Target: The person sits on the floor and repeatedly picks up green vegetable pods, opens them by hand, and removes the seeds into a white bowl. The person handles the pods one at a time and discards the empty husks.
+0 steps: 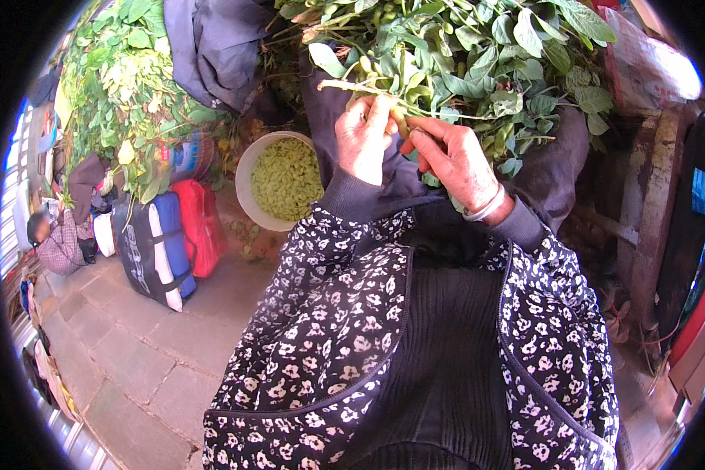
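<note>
My left hand (365, 136) grips a leafy green bean stem (352, 86), its pale cut end pointing left. Close beside it, my right hand (453, 163) has its thumb and fingers closed at a green bean pod (399, 117) that lies between the two hands. A pale bangle is on my right wrist. Cut bean plants (476, 76) with leaves and pods are heaped over my lap, on dark cloth. At my left knee stands a white bucket (244, 197) holding many shelled green beans (286, 176).
More leafy plants (135, 76) are piled at the upper left. Black, blue and red bags (153, 249) stand on the stone paving (135, 352). A person (64, 244) sits farther left. A worn frame (652, 217) and a pale plastic sack (646, 64) are at the right.
</note>
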A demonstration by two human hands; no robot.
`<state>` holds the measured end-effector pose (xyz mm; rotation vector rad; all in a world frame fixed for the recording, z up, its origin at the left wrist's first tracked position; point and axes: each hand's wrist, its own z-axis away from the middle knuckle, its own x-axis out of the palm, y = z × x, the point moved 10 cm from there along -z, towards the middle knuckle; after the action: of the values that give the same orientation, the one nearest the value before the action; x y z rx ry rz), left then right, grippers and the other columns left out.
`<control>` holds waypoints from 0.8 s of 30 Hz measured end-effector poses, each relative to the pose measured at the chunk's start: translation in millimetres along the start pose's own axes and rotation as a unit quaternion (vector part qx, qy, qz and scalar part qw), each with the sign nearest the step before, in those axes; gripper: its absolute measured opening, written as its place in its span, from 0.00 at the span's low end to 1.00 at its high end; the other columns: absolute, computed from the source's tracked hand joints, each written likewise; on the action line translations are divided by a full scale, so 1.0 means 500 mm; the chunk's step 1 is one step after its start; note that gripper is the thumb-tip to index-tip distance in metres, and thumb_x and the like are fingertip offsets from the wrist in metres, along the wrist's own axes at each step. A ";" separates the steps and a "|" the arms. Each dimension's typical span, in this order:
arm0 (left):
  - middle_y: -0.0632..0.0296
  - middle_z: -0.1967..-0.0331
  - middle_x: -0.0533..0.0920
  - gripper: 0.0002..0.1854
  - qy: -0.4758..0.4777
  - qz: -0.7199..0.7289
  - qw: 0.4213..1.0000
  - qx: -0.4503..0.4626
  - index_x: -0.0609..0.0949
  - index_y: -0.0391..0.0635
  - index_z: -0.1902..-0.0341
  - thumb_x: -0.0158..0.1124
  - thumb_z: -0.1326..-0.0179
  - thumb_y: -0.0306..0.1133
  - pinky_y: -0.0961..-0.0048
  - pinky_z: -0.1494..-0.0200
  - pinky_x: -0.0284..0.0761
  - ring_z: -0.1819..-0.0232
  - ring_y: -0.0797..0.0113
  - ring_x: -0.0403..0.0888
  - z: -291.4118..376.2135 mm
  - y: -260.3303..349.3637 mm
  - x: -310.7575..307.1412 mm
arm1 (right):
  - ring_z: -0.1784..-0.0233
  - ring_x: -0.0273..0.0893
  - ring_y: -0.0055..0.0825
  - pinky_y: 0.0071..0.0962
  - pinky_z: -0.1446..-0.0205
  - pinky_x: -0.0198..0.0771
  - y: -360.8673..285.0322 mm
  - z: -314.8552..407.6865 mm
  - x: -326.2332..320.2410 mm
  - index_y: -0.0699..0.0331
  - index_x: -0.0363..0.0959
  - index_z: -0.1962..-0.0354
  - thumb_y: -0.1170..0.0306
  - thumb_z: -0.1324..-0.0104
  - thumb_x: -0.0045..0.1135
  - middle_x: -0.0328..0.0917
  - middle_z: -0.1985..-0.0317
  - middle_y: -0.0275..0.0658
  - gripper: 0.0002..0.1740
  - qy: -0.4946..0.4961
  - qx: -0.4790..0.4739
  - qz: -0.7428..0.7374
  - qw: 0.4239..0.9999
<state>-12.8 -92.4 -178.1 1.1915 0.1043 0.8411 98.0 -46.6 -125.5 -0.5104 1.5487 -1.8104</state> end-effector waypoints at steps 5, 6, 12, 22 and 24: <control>0.70 0.81 0.73 0.08 0.006 -0.005 1.000 0.002 0.76 0.42 0.70 0.55 0.38 0.34 0.87 0.82 0.55 0.83 0.85 0.62 0.003 0.006 0.012 | 0.81 0.64 0.12 0.15 0.76 0.62 0.018 -0.008 0.004 0.72 0.72 0.59 0.70 0.36 0.45 0.76 0.75 0.32 0.14 -0.028 0.026 -0.019 0.999; 0.70 0.81 0.73 0.08 0.008 -0.004 1.000 -0.001 0.76 0.42 0.70 0.55 0.38 0.34 0.87 0.82 0.54 0.84 0.85 0.62 0.005 0.008 0.011 | 0.81 0.64 0.12 0.15 0.77 0.62 0.024 -0.011 0.008 0.72 0.72 0.59 0.70 0.36 0.45 0.76 0.75 0.32 0.14 -0.048 0.044 -0.037 0.997; 0.70 0.82 0.72 0.10 0.030 -0.002 1.000 0.001 0.75 0.43 0.74 0.55 0.38 0.35 0.87 0.81 0.54 0.83 0.85 0.61 0.001 0.007 0.000 | 0.83 0.66 0.14 0.19 0.78 0.64 0.003 -0.011 0.008 0.69 0.72 0.72 0.72 0.39 0.46 0.74 0.79 0.34 0.09 -0.018 -0.002 -0.002 1.000; 0.68 0.81 0.74 0.11 -0.039 0.042 0.997 -0.052 0.75 0.42 0.70 0.52 0.36 0.36 0.89 0.80 0.55 0.81 0.84 0.64 -0.005 0.002 0.010 | 0.82 0.62 0.09 0.12 0.80 0.57 0.023 -0.008 0.024 0.68 0.74 0.62 0.68 0.34 0.44 0.75 0.76 0.31 0.13 -0.083 0.063 -0.015 0.994; 0.68 0.80 0.74 0.11 -0.016 0.032 0.999 -0.030 0.75 0.42 0.70 0.53 0.36 0.37 0.88 0.81 0.54 0.82 0.84 0.63 -0.004 0.005 0.007 | 0.82 0.62 0.09 0.12 0.80 0.58 0.018 -0.006 0.012 0.68 0.74 0.61 0.68 0.34 0.44 0.76 0.76 0.31 0.13 -0.036 0.043 -0.053 0.997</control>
<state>-12.8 -88.4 -175.8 1.1561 0.0158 0.8747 94.0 -49.0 -135.5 -0.6202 1.4132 -1.9087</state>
